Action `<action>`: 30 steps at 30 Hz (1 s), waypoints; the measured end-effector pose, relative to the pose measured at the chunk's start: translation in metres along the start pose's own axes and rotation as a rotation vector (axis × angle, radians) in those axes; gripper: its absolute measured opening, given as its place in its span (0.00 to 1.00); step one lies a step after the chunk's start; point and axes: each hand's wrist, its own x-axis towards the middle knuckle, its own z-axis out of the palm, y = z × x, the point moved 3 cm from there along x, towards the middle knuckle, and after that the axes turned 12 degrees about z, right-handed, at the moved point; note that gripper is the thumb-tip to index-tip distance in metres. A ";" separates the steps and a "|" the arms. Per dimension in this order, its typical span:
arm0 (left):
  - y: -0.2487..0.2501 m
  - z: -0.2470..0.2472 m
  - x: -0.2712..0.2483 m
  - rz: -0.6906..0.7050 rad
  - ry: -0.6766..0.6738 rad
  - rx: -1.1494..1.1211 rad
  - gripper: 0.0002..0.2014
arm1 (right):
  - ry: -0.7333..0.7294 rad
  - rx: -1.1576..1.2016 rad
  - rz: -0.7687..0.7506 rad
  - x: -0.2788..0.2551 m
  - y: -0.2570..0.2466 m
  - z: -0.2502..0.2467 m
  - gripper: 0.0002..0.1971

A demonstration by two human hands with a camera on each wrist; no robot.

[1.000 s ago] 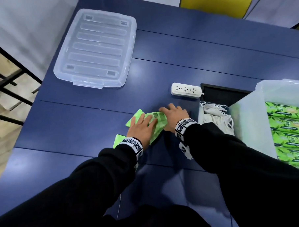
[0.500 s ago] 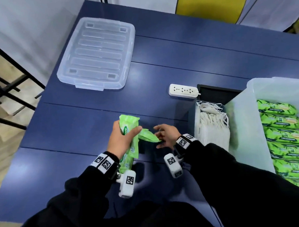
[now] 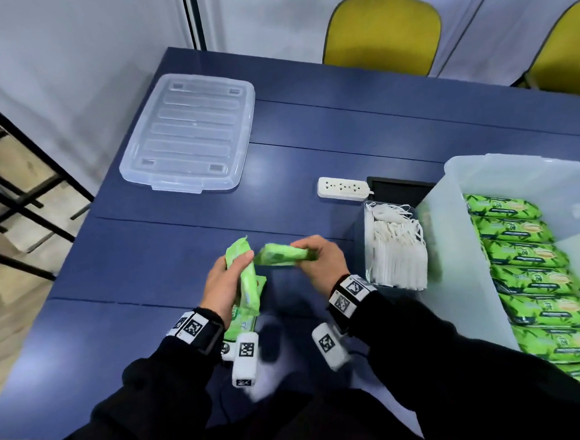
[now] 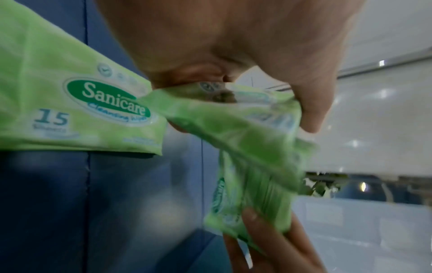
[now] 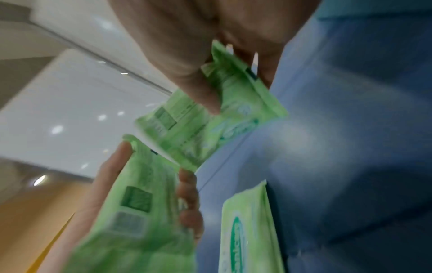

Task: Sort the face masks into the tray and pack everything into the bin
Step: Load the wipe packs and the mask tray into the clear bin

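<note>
One small wipes pack [image 3: 245, 281] is held upright in the left hand [image 3: 223, 286], thumb on one face and fingers [image 5: 189, 203] curled round the other, so that it can be stacked with others. A second pack [image 3: 282, 254] is pinched at one end by the right hand [image 3: 320, 265] and kept level, its free end turned toward the left hand, probably to be gathered there. A third pack [image 4: 70, 103] lies on the table [image 3: 311, 135] below the left wrist. The masks [image 3: 396, 251] stand in the tray [image 3: 369, 243], just beside the bin [image 3: 456, 246], in which larger packs [image 3: 530, 276] are laid in a row. The lid [image 3: 188, 134] lies well apart.

A second ago both hands were pressed flat on the packs on the table; since then two packs have been lifted and separated, one to each hand.
</note>
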 end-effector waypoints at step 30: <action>0.049 0.115 -0.111 0.286 -0.134 0.135 0.40 | -0.291 0.552 0.215 -0.125 -0.033 -0.087 0.12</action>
